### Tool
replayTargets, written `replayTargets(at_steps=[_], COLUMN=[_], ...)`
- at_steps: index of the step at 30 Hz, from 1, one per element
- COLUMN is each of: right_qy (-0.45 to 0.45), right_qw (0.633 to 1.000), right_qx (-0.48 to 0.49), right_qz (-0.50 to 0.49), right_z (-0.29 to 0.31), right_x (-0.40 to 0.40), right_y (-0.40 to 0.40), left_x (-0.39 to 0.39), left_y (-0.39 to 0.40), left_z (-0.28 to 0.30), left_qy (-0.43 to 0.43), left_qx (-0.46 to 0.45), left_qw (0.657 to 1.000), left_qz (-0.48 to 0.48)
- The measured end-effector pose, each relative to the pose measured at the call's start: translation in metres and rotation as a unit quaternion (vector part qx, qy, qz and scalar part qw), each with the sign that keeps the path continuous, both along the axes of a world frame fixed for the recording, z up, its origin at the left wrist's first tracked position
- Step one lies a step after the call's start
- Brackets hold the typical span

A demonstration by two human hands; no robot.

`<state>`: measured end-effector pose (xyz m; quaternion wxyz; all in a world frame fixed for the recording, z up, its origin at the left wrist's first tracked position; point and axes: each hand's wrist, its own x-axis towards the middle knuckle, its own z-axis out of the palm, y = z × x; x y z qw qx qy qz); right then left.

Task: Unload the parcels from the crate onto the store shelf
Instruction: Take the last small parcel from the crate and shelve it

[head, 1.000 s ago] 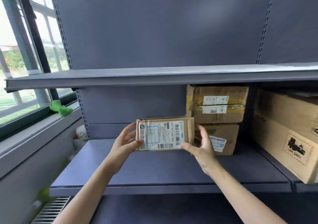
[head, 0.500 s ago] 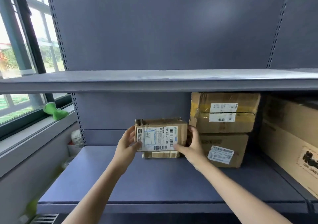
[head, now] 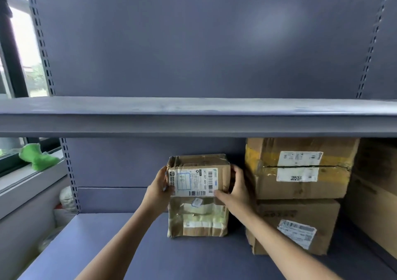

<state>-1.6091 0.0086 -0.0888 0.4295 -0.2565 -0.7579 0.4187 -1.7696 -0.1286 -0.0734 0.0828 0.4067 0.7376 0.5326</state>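
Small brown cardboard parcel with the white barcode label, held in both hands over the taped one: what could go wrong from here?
1. The small brown labelled cardboard parcel sits on a crumpled, tape-wrapped cardboard parcel whose top looks uneven; it may tilt or slide once the left hand and right hand let go.
2. The right hand is squeezed against the stack of two larger brown boxes; pulling it out could nudge the parcel off.

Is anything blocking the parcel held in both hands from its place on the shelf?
Nothing visible does. The left hand and right hand hold the labelled parcel right atop the taped parcel on the lower shelf, apart from the stacked boxes beside it.
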Motion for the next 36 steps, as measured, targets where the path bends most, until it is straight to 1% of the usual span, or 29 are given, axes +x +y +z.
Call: replayTargets(at_steps=[5,9,14,24,30,36], right_qy=[0.002,0.004,0.01,0.0,-0.004,-0.039], right_qw=[1.0,1.0,1.0,1.0,1.0,0.998], right_qx=[0.019,0.006,-0.009,-0.016,-0.017,0.016], right_qz=[-0.004,-0.005,-0.006,-0.02,-0.022,-0.047], right_z=[0.001,0.0,-0.012,-0.016,-0.017,-0.017], right_x=[-0.013,-0.02,-0.018,-0.015,-0.016,-0.012], right_y=[0.017,0.023,0.022,0.021,0.02,0.01], left_x=[-0.008,-0.012,-0.012,-0.011,-0.008,0.001], left_y=[0.015,0.023,0.023,0.023,0.023,0.018], left_z=[0.0,-0.001,-0.009,-0.009,-0.006,-0.003], left_qy=[0.026,0.041,0.053,0.077,0.06,0.038], left_qx=[-0.024,-0.033,-0.057,-0.065,-0.08,-0.085], left_qw=[0.999,0.998,0.996,0.994,0.994,0.994], left_qz=[0.017,0.035,0.035,0.037,0.037,0.05])
